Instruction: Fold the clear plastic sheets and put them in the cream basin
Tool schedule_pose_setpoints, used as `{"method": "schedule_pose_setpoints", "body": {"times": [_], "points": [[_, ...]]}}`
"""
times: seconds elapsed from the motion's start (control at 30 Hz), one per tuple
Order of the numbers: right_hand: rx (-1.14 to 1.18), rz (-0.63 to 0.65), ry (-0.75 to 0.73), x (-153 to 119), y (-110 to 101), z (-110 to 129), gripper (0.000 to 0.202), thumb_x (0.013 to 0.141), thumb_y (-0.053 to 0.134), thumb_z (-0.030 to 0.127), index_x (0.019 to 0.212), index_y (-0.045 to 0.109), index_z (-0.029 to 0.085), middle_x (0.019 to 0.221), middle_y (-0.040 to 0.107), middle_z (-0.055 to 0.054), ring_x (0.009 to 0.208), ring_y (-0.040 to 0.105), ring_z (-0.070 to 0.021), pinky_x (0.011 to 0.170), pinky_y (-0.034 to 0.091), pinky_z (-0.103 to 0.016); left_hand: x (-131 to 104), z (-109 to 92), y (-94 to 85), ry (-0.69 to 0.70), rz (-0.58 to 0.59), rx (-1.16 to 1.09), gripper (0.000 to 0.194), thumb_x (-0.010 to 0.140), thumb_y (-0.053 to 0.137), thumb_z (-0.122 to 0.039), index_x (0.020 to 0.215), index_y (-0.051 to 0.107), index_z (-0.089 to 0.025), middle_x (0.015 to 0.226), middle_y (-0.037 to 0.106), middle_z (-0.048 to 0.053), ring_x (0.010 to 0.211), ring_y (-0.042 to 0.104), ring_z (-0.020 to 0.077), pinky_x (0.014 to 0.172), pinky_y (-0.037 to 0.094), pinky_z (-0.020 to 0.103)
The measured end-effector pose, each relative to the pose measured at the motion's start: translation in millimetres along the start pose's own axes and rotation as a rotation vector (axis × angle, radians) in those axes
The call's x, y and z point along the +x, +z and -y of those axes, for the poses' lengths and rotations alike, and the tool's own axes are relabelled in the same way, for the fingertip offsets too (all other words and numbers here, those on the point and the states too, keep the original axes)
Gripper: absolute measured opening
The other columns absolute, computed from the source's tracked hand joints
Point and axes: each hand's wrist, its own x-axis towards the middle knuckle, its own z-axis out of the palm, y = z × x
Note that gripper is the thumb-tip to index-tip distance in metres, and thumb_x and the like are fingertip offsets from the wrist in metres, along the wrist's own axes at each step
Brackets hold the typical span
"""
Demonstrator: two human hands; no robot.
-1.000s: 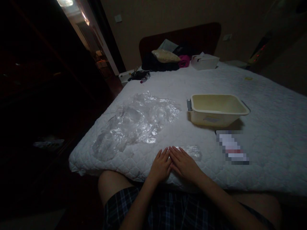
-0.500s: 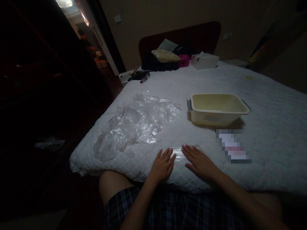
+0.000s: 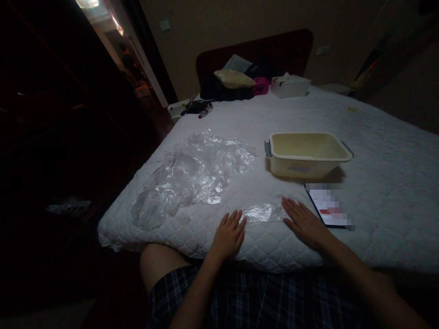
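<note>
Because the small, clear, shiny plastic piece (image 3: 259, 214) looks thin and slippery, I judge that light, even pressure works best, with one end steadied so that it doesn't skid or pucker on the white quilted bed cover (image 3: 260, 249). It lies between my hands, left fingertips at one end, right ones at the other. My left hand (image 3: 227, 237) and right hand (image 3: 304, 225) are open, palms down, fingers extended, gripping nothing.

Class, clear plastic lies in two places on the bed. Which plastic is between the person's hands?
The small, flattened strip, lying between the left hand and the right hand; the larger, crumpled spread lies farther left, outside them.
</note>
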Motion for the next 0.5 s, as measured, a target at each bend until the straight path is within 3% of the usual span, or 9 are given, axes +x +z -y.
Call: {"method": "schedule_pose_setpoints", "body": {"times": [0.17,0.3,0.4,0.5], "points": [[0.061,-0.138,0.075,8.1,-12.5,18.0,0.055,0.090,0.036,0.033,0.138,0.029,0.007,0.140,0.035,-0.019,0.129,0.033,-0.0258,0.104,0.033,-0.046,0.8,-1.8,-1.0,-0.010,-0.002,-0.007,0.042,0.089,0.041,-0.027,0.131,0.040,-0.019,0.141,0.035,0.010,0.132,0.029,0.0240,0.105,0.029,0.046],[0.116,-0.304,-0.042,18.1,-25.8,58.7,0.050,0.088,0.040,0.022,0.135,0.034,0.006,0.136,0.042,-0.019,0.127,0.037,-0.0240,0.102,0.037,-0.041,0.4,-2.3,-0.5,-0.018,-0.005,-0.009,0.043,0.088,0.041,-0.025,0.131,0.039,-0.019,0.141,0.036,0.010,0.132,0.029,0.0248,0.105,0.029,0.047],[0.110,-0.284,-0.187,23.6,-19.2,90.3,0.044,0.086,0.041,0.017,0.129,0.043,0.008,0.130,0.050,-0.018,0.124,0.042,-0.0230,0.101,0.038,-0.040,0.6,-2.0,-0.2,-0.012,-0.017,-0.014,0.044,0.088,0.042,-0.025,0.131,0.039,-0.019,0.141,0.036,0.010,0.132,0.029,0.0254,0.105,0.029,0.048],[0.076,-0.272,-0.118,25.7,-1.4,106.9,0.040,0.086,0.042,0.019,0.123,0.049,0.006,0.124,0.054,-0.019,0.118,0.048,-0.0254,0.098,0.041,-0.043,1.3,-3.4,-0.8,-0.023,-0.027,-0.044,0.046,0.087,0.044,-0.023,0.132,0.038,-0.019,0.140,0.036,0.011,0.131,0.029,0.0259,0.105,0.030,0.049]]}}
